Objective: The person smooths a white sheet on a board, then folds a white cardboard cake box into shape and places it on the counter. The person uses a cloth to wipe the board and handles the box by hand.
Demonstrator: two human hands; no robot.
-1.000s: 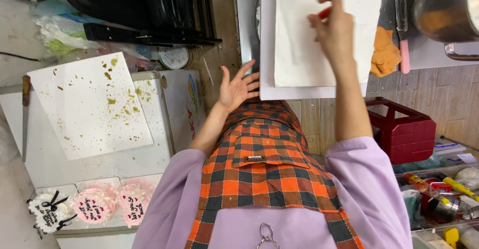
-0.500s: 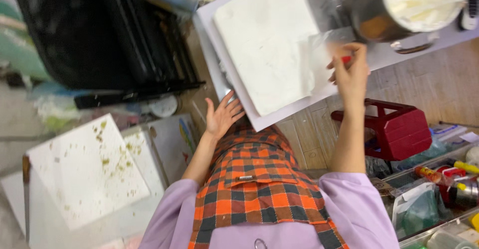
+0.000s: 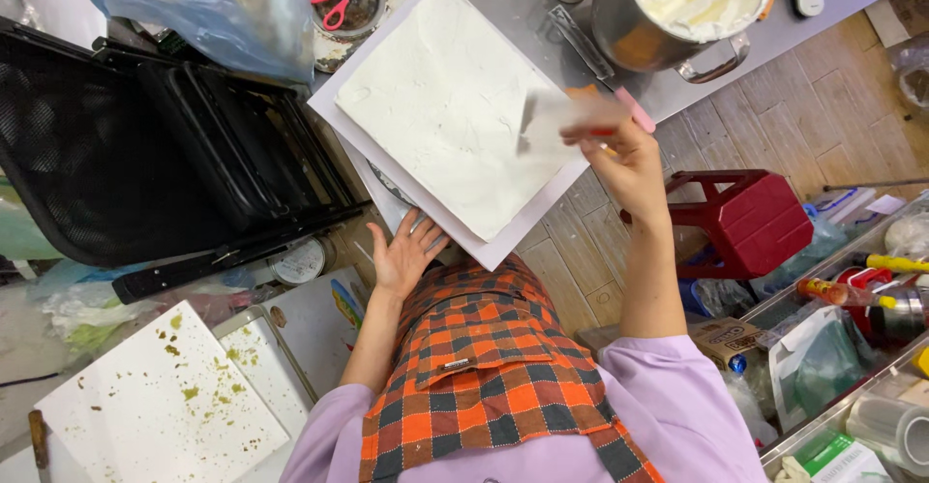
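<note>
A steel counter (image 3: 697,76) stands above a wooden plank floor (image 3: 774,125). On the counter lies a square white cake (image 3: 435,105) on a white board (image 3: 503,246). The right hand (image 3: 624,159) pinches a thin scraper (image 3: 556,120) over the cake's edge. The left hand (image 3: 402,251) is open, fingers spread, under the board's corner. A pot of cream (image 3: 677,9) and a red stool (image 3: 750,222) are near.
</note>
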